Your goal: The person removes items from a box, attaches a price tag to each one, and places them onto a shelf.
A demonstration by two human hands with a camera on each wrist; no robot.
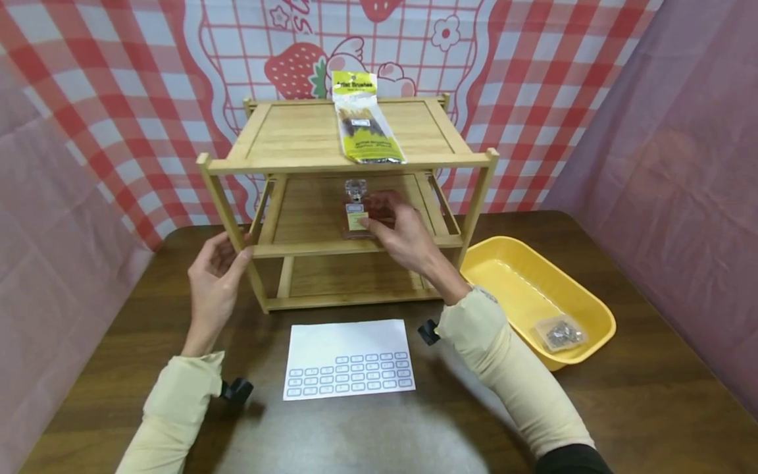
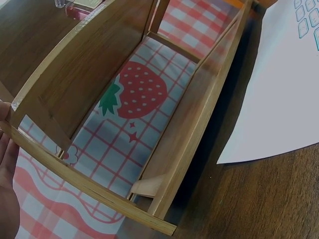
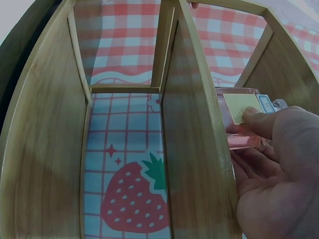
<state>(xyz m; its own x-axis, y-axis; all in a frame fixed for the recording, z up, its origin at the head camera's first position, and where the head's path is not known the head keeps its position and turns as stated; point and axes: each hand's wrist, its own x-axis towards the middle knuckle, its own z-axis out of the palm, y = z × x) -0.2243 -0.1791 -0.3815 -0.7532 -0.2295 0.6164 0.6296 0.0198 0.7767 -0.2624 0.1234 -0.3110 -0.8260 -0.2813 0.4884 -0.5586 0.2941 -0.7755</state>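
Note:
My right hand [image 1: 408, 237] pinches a small pink glass perfume bottle [image 1: 349, 224] with a clear faceted stopper, its thumb over the pale yellow label. The bottle stands upright at the front of the middle tier of a three-tier wooden shelf [image 1: 349, 304]. In the right wrist view, the bottle [image 3: 237, 142] shows pink liquid and a small blue-framed sticker above the yellow label. My left hand [image 1: 214, 283] grips the shelf's front left post, thumb in front and fingers around it. At the left wrist view's edge, only part of this hand [image 2: 7, 199] appears.
A packet of artist brushes [image 1: 370, 135] lies on the top tier. On the table in front of the shelf is a white sticker sheet [image 1: 343, 341]. To the right, a yellow basin [image 1: 503, 263] holds a small clear box of metal pieces [image 1: 559, 332]. A strawberry-patterned cloth [image 1: 142, 79] hangs behind.

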